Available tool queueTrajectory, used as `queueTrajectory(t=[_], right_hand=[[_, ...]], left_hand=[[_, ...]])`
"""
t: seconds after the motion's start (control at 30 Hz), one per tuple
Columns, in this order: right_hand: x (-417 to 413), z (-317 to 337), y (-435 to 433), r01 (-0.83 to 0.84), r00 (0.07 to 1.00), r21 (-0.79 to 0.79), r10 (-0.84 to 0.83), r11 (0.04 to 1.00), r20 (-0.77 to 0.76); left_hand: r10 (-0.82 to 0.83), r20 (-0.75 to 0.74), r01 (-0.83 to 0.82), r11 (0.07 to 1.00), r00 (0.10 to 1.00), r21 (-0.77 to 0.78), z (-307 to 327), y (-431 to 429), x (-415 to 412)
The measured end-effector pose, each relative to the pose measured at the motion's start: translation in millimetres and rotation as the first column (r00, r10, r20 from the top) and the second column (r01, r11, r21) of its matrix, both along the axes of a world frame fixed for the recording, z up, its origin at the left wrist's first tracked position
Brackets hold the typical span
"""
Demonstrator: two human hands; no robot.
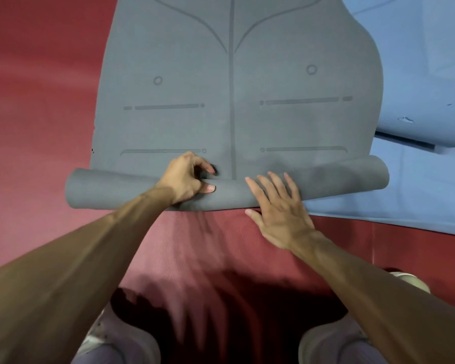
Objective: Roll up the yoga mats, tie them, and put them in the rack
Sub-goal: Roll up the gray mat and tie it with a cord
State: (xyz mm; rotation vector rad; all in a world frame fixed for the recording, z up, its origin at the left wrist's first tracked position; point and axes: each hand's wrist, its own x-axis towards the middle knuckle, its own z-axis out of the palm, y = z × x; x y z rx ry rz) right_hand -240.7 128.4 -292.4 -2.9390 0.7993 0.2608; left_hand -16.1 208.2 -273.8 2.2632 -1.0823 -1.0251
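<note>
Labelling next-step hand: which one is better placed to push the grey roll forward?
Likely the right hand: it lies flat, palm down, on the grey roll. The left hand is curled, pinching the roll near its middle.

The red floor (pixel 37 88) spreads out on the left. Pale trousers (pixel 323 345) cover two knees at the bottom. A white shoe (pixel 411 282) peeks out on the right.

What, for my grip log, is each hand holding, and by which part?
The left hand grips the gray mat by its rolled end, left of the middle line. The right hand presses flat on the roll, holding nothing.
</note>
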Motion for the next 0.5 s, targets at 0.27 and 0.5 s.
queueTrajectory(t=[0.27,0.5], right_hand=[[29.4,13.1,-33.3,-0.055,0.998,0.078,0.057,0.995,-0.021],[56.8,21.0,-67.3,-0.028,0.998,0.272,0.044,0.962,-0.055]], left_hand=[[-0.050,0.448,0.134,0.978,0.893,-0.158,-7.7,17.1,-25.9],[-0.066,0.542,0.215,0.952,0.838,-0.216,-12.8,52.2,-29.3]])
